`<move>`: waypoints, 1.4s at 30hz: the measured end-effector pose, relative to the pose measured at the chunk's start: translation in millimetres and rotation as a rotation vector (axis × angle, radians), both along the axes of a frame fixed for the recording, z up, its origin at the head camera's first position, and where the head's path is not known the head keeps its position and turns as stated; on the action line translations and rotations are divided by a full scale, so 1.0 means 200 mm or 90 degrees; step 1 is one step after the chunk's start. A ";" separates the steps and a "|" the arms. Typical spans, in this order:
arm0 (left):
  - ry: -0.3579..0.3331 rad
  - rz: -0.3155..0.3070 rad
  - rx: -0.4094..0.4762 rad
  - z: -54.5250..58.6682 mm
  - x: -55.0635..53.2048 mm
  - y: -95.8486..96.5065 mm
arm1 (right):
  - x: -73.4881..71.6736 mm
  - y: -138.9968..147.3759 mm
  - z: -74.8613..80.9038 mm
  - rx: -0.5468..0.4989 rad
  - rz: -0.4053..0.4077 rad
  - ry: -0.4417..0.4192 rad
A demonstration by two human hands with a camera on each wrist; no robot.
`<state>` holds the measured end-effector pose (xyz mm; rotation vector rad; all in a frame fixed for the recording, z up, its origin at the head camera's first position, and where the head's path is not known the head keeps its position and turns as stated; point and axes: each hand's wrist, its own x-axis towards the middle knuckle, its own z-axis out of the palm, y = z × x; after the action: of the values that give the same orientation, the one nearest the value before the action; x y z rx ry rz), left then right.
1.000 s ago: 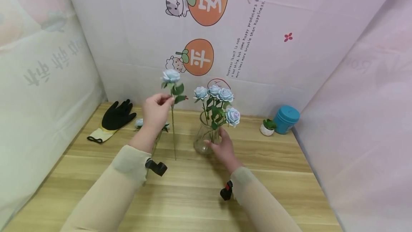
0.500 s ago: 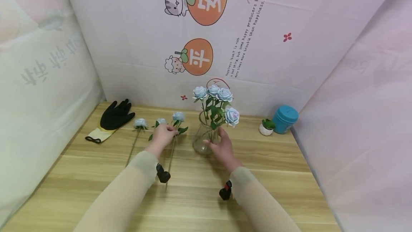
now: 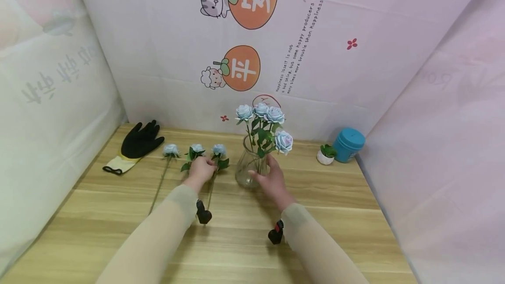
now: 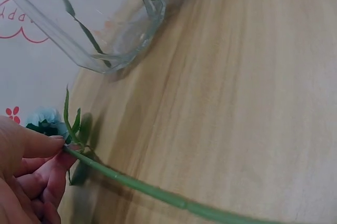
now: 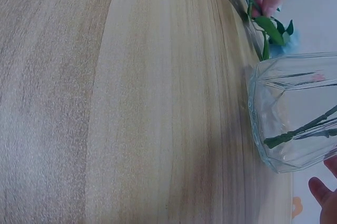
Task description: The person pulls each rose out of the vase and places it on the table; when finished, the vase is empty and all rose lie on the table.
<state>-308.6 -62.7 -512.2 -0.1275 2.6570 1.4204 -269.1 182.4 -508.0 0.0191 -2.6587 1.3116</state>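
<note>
My left hand (image 3: 202,171) pinches the green stem of a pale blue artificial rose (image 3: 218,149) low over the table. In the left wrist view, thumb and fingers meet on that stem (image 4: 142,186) just below its leaves. Two more blue roses lie to its left, the middle rose (image 3: 197,148) partly behind my hand and the far left rose (image 3: 171,150) in plain sight. My right hand (image 3: 274,183) holds the right side of a clear glass vase (image 3: 244,172). Several blue roses (image 3: 275,115) stand in the vase, their stem ends visible through the glass in the right wrist view.
A black and cream work glove (image 3: 141,141) lies at the back left of the wooden table (image 3: 236,240). At the back right stand a small potted plant (image 3: 326,155) and a blue lidded tub (image 3: 349,144). Printed cloth (image 3: 177,47) walls the back and sides.
My left hand has lowered the rose from upright above the table to beside the other two, then shifted slightly down its stem. The right hand stays at the vase.
</note>
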 end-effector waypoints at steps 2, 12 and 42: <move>-0.004 -0.003 0.012 -0.02 0.00 0.00 | 0.00 0.00 0.00 -0.003 0.000 0.002; 0.014 -0.001 0.023 0.00 0.01 -0.01 | 0.01 0.00 0.01 -0.015 0.005 0.013; 0.170 -0.044 0.233 0.47 -0.07 0.39 | 0.00 -0.01 0.01 -0.026 0.006 0.028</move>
<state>-322.4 14.6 -418.7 0.2018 2.5039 1.9899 -270.0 180.8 -505.4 0.0537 -2.5984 1.3518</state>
